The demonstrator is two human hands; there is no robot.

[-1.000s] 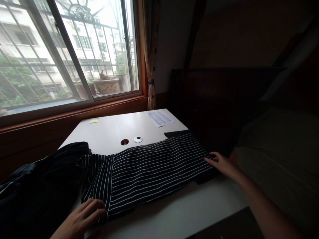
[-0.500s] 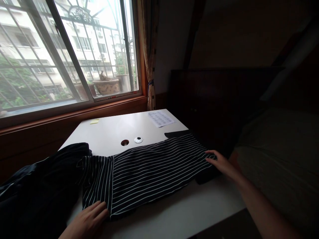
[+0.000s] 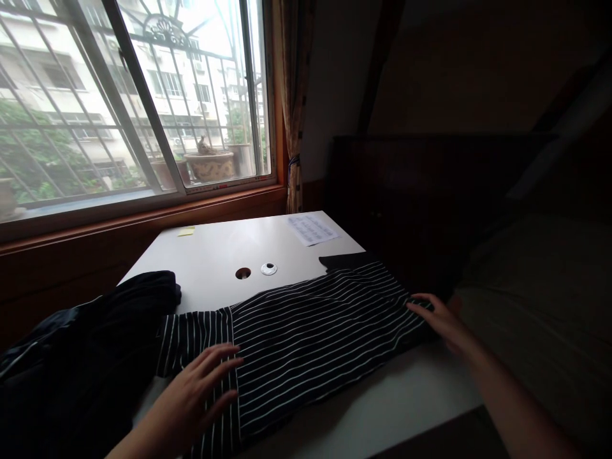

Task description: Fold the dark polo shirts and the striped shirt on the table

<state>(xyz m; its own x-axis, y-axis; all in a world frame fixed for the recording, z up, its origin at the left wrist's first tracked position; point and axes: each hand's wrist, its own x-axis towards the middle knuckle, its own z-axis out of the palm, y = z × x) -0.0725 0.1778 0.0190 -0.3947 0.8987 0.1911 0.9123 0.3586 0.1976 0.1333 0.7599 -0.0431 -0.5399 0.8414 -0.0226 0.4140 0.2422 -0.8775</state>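
The left hand (image 3: 191, 386), fingers spread apart, is over the left part of a striped garment (image 3: 315, 331). The right hand (image 3: 442, 322) meets its right end; whether it pinches, I cannot tell. The garment lies across a white desk (image 3: 210, 248), beside dark clothing (image 3: 90, 344).

My left hand (image 3: 201, 386) hides part of the black, white-striped cloth garment (image 3: 315, 338) | its near end runs off bottom edge | my right hand (image 3: 442, 320): pinch or touch, can't tell | crumpled dark cloth heap (image 3: 90, 357) cut off at left edge | white rectangular paper sheet (image 3: 313, 229): print too blurred to read
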